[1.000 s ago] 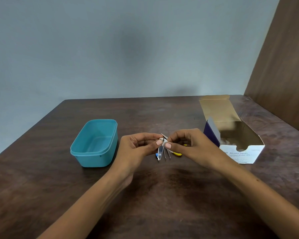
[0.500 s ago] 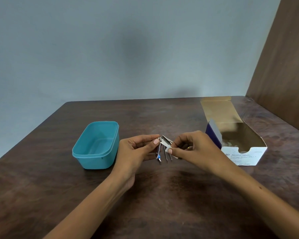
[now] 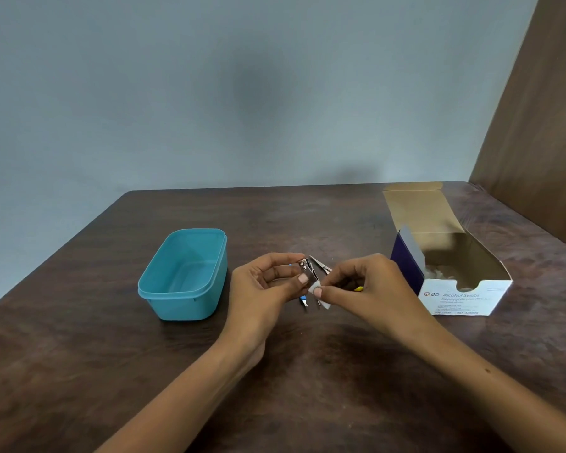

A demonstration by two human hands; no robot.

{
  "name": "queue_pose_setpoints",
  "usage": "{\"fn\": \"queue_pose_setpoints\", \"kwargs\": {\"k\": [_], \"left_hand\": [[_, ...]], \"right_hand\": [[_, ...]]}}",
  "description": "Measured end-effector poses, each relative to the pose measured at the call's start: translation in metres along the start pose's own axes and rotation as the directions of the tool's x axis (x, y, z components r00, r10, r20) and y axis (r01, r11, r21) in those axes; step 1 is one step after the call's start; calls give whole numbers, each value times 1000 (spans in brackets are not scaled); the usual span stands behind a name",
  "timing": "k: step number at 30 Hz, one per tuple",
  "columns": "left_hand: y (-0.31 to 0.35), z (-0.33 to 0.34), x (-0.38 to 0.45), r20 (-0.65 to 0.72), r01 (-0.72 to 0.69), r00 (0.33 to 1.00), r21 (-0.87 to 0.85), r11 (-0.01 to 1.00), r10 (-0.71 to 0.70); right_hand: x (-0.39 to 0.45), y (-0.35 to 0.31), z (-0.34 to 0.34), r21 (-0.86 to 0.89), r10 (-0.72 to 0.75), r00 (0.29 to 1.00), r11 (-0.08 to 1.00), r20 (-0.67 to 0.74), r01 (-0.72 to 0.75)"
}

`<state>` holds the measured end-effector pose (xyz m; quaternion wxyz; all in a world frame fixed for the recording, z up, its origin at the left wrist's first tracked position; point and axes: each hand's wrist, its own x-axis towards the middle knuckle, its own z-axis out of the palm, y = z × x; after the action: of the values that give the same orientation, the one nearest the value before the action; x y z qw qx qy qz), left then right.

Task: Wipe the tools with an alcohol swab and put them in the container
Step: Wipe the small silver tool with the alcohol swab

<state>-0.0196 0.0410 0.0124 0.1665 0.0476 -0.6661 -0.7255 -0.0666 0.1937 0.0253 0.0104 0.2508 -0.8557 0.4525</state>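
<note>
My left hand point(image 3: 268, 282) pinches a small metal nail clipper point(image 3: 305, 268) above the table's middle. My right hand point(image 3: 366, 289) pinches a white alcohol swab point(image 3: 315, 287) against the clipper's lower end. Under the hands lie more tools: a blue-handled one point(image 3: 304, 301), small scissors point(image 3: 321, 265) and a yellow-tipped one point(image 3: 359, 289), all partly hidden. The teal plastic container point(image 3: 185, 273) stands open and empty to the left of my left hand.
An open white cardboard box of alcohol swabs point(image 3: 455, 295) sits at the right, its flap raised toward the back. The dark wooden table point(image 3: 79, 354) runs to a grey wall behind and a brown panel point(image 3: 543, 125) at the right.
The right hand has slid the swab down along the clipper toward me. The left hand has kept its hold on the clipper and tilted it slightly.
</note>
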Motion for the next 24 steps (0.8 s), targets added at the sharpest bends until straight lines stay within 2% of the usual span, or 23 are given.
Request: {"fn": "queue_pose_setpoints", "kwargs": {"k": [7, 12, 14, 19, 24], "left_hand": [[1, 4, -1, -10, 20, 1000, -32, 999, -21], [0, 1, -1, 9, 42, 999, -39, 998, -42], [3, 1, 0, 31, 82, 996, -107, 991, -79], [7, -2, 3, 118, 194, 978, -196, 961, -173], [6, -2, 4, 177, 257, 959, -227, 939, -220]], "right_hand": [[-1, 3, 3, -74, -47, 997, 996, -66, 42], [0, 1, -2, -127, -84, 995, 988, 47, 90], [4, 1, -11, -70, -75, 994, 994, 76, 80], [6, 2, -15, 67, -145, 971, 985, -188, 160], [0, 0, -4, -31, -324, 915, 945, -241, 326]]}}
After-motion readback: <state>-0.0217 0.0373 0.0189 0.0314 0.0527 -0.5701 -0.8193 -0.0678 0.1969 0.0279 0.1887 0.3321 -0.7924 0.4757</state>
